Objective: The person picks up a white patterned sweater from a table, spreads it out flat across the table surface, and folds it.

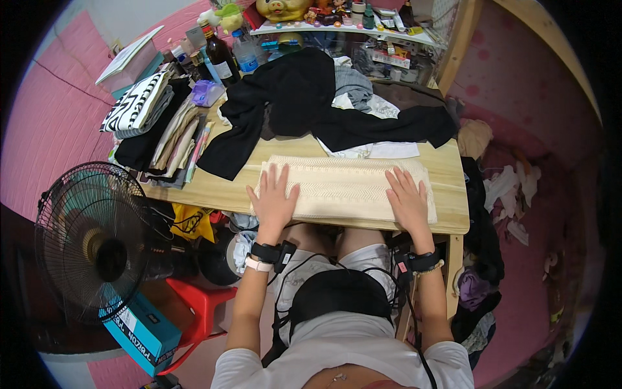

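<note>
A cream knitted garment [343,188] lies folded into a long flat rectangle along the front edge of the wooden table. My left hand [275,200] rests flat on its left end, fingers spread and pointing away from me. On the right end my right hand [408,198] lies the same way, palm down with the fingers apart. Neither hand grips the fabric. Just beyond the cream piece, a black long-sleeved top [291,97] is spread loosely, its sleeves reaching out left and right over other crumpled clothes.
Stacked folded clothes [165,133] stand at the table's left, near a dark bottle [220,58] and a water bottle [245,52]. A black fan [94,240] and a red stool [201,311] with a blue box [146,330] are at lower left. A crowded shelf [350,27] is behind.
</note>
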The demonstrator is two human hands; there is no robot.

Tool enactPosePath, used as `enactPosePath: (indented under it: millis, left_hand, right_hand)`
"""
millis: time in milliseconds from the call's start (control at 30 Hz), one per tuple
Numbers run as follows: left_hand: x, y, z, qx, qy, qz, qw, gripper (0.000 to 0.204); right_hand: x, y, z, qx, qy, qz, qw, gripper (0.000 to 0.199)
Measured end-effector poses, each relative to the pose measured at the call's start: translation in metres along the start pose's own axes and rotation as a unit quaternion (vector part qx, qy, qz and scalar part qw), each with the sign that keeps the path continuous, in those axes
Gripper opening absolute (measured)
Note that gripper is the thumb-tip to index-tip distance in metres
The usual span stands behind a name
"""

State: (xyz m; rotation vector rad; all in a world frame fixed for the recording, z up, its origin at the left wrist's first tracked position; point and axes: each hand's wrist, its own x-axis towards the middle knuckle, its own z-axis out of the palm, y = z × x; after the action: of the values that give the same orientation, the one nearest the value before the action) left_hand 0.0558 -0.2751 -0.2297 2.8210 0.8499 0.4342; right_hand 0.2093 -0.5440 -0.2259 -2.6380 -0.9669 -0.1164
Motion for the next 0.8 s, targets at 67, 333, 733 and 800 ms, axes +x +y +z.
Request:
enactPosePath:
  millis: [67,333,733,800]
  left_hand:
    - [-0.002,-0.005,0.000,0.002,-0.005,-0.031,1.000,0.057]
    - [0.011,0.012,-0.019,-0.027,-0.002,-0.013,1.000,0.057]
    - [0.027,0.033,0.019,-0.037,-0.009,0.073,0.997,0.056]
    - [0.026,0.033,0.021,-0.032,-0.015,0.072,0.997,0.056]
  right_hand:
    - [-0.004,0.000,-0.002,-0.003,0.002,0.013,1.000,0.044]
    - [0.005,-0.017,-0.018,0.060,-0.008,0.006,0.998,0.042]
    - [0.028,-0.017,0.017,0.001,0.050,-0.040,0.998,0.045]
    - [0.027,-0.016,0.019,-0.003,0.042,-0.035,0.999,0.045]
